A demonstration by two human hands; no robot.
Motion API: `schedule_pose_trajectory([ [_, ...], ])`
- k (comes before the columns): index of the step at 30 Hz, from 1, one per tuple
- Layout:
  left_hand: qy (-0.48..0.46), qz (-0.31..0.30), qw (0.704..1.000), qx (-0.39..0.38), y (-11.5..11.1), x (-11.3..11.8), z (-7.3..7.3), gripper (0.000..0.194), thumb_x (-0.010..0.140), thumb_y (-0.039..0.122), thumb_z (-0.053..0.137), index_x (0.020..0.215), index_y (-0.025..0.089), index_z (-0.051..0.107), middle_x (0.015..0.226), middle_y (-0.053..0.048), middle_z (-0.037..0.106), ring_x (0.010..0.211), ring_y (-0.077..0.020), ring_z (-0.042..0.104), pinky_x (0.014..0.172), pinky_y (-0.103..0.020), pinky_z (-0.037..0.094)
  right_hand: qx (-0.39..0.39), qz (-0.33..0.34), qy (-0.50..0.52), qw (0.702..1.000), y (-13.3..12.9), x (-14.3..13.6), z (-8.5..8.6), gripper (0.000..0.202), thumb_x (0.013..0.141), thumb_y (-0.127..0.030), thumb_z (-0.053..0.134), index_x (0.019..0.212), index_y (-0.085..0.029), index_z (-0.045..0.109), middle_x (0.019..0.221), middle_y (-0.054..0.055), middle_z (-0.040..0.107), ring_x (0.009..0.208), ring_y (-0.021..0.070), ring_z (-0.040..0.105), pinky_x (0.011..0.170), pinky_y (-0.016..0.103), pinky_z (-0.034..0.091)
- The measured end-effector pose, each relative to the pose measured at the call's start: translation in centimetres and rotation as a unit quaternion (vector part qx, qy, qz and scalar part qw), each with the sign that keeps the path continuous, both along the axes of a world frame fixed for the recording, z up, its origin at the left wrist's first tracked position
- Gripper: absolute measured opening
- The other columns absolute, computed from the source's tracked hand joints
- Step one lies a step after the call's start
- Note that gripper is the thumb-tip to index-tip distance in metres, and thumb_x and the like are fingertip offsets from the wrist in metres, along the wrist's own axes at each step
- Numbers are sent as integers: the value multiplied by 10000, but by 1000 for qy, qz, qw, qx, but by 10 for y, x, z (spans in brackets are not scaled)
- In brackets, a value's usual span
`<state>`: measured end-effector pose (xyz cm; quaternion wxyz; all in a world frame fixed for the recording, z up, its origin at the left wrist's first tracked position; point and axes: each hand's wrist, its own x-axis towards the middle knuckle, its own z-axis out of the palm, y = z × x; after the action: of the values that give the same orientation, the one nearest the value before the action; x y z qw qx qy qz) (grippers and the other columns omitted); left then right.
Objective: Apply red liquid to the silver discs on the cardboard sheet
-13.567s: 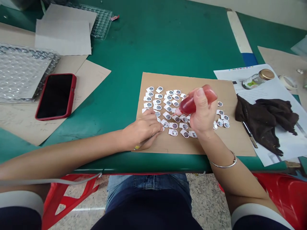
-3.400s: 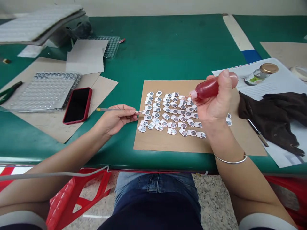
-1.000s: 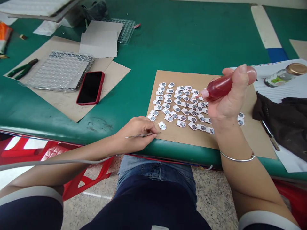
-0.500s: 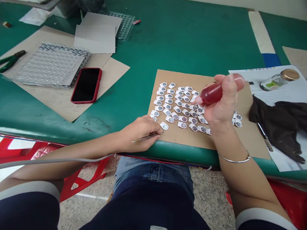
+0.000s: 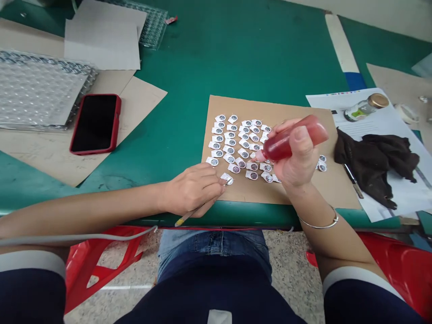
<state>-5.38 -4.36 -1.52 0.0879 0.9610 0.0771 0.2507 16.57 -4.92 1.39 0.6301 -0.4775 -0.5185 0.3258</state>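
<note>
My right hand [image 5: 297, 155] is wrapped round a bottle of red liquid [image 5: 281, 143], tilted with its nozzle pointing down and left over the rows of tags. Several small white tags with round dark-ringed pieces [image 5: 251, 175] lie in rows on a brown cardboard sheet [image 5: 263, 192]. At the sheet's lower left corner, my left hand [image 5: 197, 189] grips a thin tool [image 5: 185, 218] with a yellowish end. The tool's other end reaches a single tag [image 5: 227, 179] at the front of the sheet. Part of the rows is hidden behind my right hand.
A red-cased phone [image 5: 96, 123] and a clear bubbled tray [image 5: 37, 90] lie at left. On the right are a capped glass jar [image 5: 366, 107], a dark cloth [image 5: 378, 157] and a metal tool [image 5: 353, 181]. The green table's [image 5: 256, 215] front edge runs below my hands.
The view has shifted, so the table objects appear further left. The bottle's nozzle has moved lower over the tags. The tool in my left hand has turned, its yellowish end now showing.
</note>
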Motion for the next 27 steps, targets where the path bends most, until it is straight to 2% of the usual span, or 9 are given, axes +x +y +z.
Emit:
schedule_pose_trajectory([
  [4, 11, -1, 1000, -5, -1, -5, 2, 121, 814, 153, 485, 698, 169, 515, 682, -38, 594, 667, -155, 531, 609, -306, 399, 47, -46, -69, 995, -3, -4, -5, 305, 804, -555, 449, 787, -260, 528, 675, 2, 503, 619, 134, 614, 424, 265, 429],
  [11, 30, -5, 1000, -2, -1, -2, 2, 135, 809, 142, 485, 679, 157, 517, 654, -37, 569, 619, -147, 457, 604, -310, 374, 39, -52, -125, 990, -4, -6, -7, 345, 835, -577, 346, 848, -270, 503, 721, 12, 513, 654, 148, 627, 439, 280, 428],
  [14, 34, -11, 999, -4, -1, -1, 3, 157, 815, 140, 480, 663, 154, 513, 649, -38, 561, 605, -143, 420, 605, -310, 360, 23, -34, -94, 995, -6, -8, -7, 327, 811, -578, 403, 819, -267, 504, 689, 3, 514, 603, 135, 618, 414, 266, 423],
  [20, 64, -31, 997, -19, -1, 0, 3, 185, 794, 99, 449, 622, 159, 481, 641, -41, 530, 609, -146, 387, 654, -320, 371, -56, 72, -11, 996, -10, -18, -13, 262, 752, -503, 557, 858, -272, 494, 657, -32, 524, 475, 109, 577, 394, 268, 454],
  [22, 71, -39, 997, -17, -2, 0, 3, 168, 794, 119, 451, 634, 158, 483, 650, -47, 529, 622, -153, 393, 663, -323, 376, -75, 82, -30, 993, -11, -20, -15, 273, 730, -491, 589, 849, -261, 502, 688, -23, 541, 510, 116, 585, 433, 286, 475],
  [27, 65, -32, 997, 16, -7, 3, 5, 241, 855, 171, 404, 627, 157, 482, 633, -48, 510, 628, -158, 409, 698, -333, 387, -91, 54, -149, 983, -12, -20, -19, 243, 708, -453, 629, 753, -227, 555, 680, -2, 542, 625, 134, 562, 539, 314, 466],
])
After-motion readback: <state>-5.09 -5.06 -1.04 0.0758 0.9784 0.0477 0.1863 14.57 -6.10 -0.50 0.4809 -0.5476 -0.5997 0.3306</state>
